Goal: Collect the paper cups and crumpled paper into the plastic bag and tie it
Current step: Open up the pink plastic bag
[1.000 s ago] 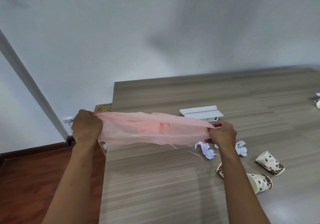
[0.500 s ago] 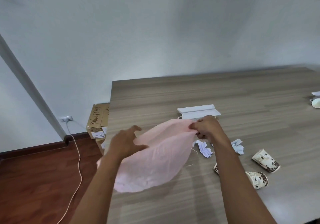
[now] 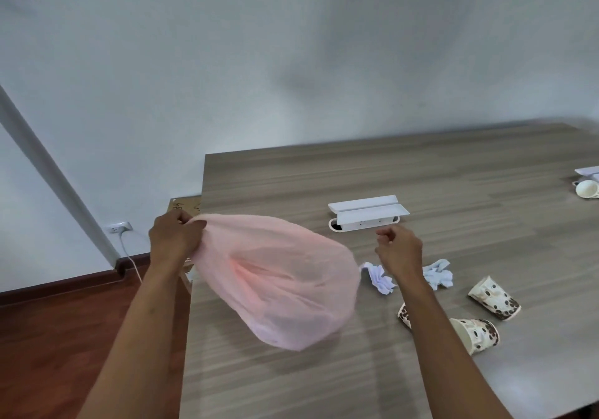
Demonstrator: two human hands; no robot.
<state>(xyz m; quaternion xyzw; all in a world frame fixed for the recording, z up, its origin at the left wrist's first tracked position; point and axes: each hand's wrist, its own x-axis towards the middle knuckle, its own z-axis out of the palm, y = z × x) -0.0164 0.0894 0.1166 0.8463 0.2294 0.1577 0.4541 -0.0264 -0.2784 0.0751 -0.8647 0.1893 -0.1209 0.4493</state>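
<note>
Grey wood-grain surface (image 3: 291, 185). White socket box (image 3: 368, 212) mid-surface. Nearer than box: 2 crumpled paper wads (image 3: 380, 277) (image 3: 437, 274). Nearer again, to its right: 3 spotted paper cups on sides (image 3: 494, 298) (image 3: 476, 334) (image 3: 404, 315). Far right of box: white cup (image 3: 587, 189).

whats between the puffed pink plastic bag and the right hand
In the head view, a crumpled white paper ball lies on the grey wood-grain table between the pink plastic bag and right hand.
</note>
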